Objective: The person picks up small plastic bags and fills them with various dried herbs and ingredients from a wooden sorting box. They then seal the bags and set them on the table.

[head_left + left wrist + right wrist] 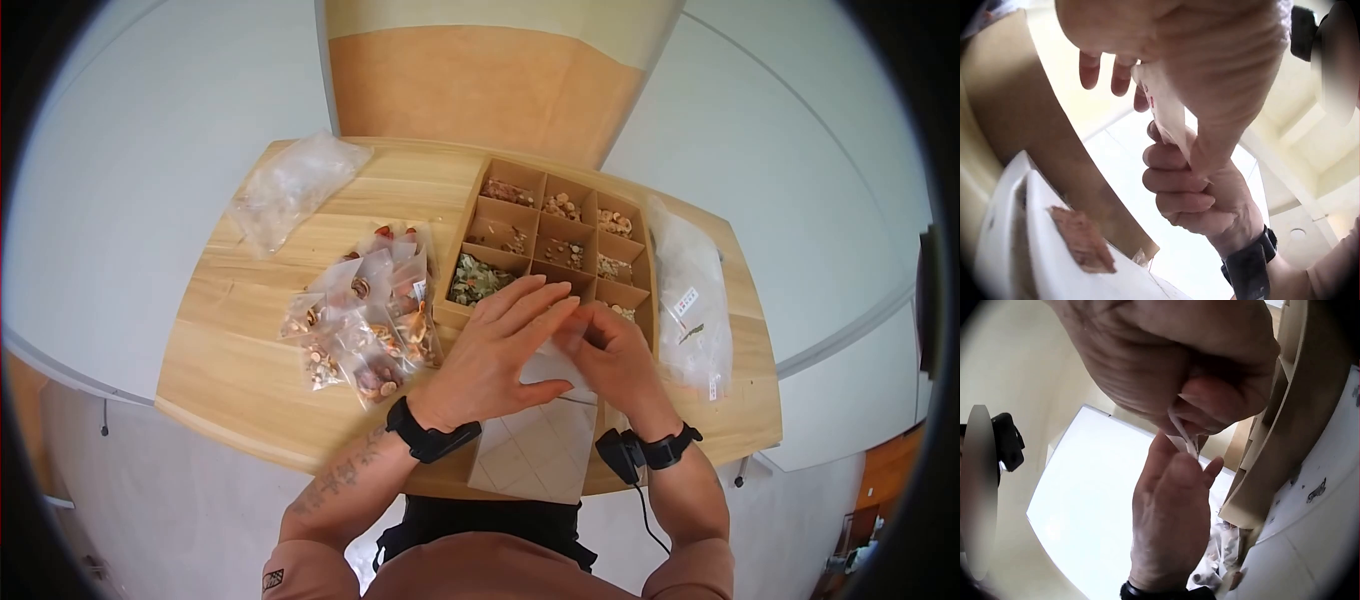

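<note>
Both hands meet over the front edge of the divided box (462, 318) in the head view. My left hand (497, 350) has its fingers extended and hides most of what lies between the hands. Close beside it, my right hand (618, 362) has curled fingers. A small pale packet with red marks (1166, 106) shows in the left wrist view, pinched by my left hand (1216, 69), while my right hand (1194, 194) grips its lower end. The right wrist view shows the packet's edge (1181, 430) between my right hand (1172, 356) and left hand (1172, 519).
Compartments of the box hold dried pieces and green leaves (478, 281). Several filled clear bags (365, 320) lie left of it. One large plastic bag (300, 190) is at the back left, another (692, 300) on the right. A pale tiled sheet (535, 450) lies at the front edge.
</note>
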